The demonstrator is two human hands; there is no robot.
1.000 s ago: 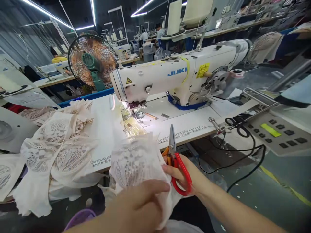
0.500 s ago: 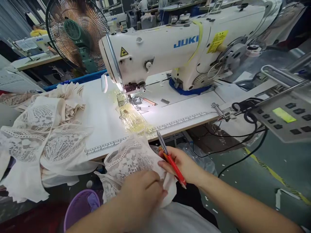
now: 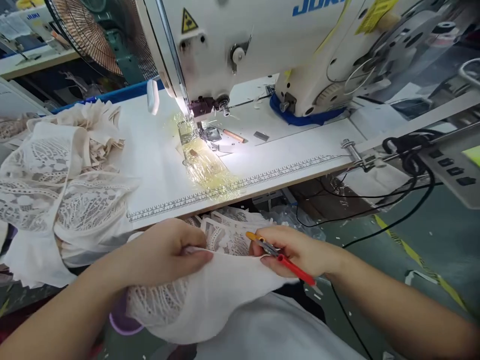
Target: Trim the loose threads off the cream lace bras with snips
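A white lace garment (image 3: 225, 280) stretches between my hands in front of the table edge. My left hand (image 3: 170, 252) pinches its upper edge, thumb on top. On the other side, my right hand (image 3: 287, 250) grips the same edge between thumb and fingers. That hand also carries small scissors (image 3: 294, 267) with red and orange handles, lying across the fingers and tilted down to the right. More lace hangs behind the stretched edge. The fingertips of both hands are partly hidden by the cloth.
A white sewing machine (image 3: 240, 45) stands on the white table (image 3: 150, 165), with taped yellow plastic (image 3: 210, 170) by its needle. Lace garments (image 3: 63, 185) are heaped at left. A fan (image 3: 120, 45) stands behind; a purple bin (image 3: 127, 320) is below.
My left hand has moved up and left, spreading the garment's edge. The scissors in my right hand have swung from pointing up to lying downward right. The view has shifted closer to the machine.
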